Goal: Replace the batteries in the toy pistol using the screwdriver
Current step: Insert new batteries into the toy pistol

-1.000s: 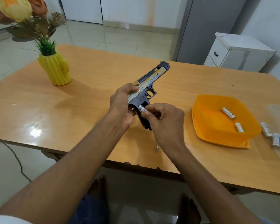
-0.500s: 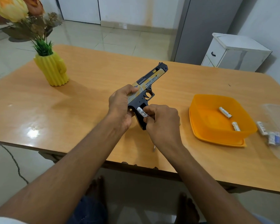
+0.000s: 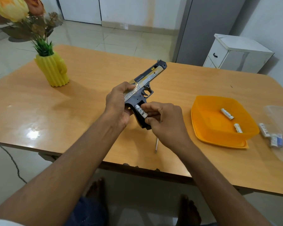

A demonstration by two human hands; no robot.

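White and printed, a battery (image 3: 140, 112) is pinched between the fingertips of the right hand (image 3: 164, 123), lying against the grip of the toy pistol (image 3: 143, 91). The left hand (image 3: 118, 106) is clamped around the pistol's rear, holding it above the table (image 3: 88, 88) near the front edge. A screwdriver (image 3: 156, 145) tip shows under the right wrist. Toward the right edge, an orange tray (image 3: 203, 128) holds two batteries (image 3: 227, 114).

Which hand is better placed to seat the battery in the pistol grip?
Right. The right hand already pinches the battery at the grip opening, while the left hand holds the toy pistol.
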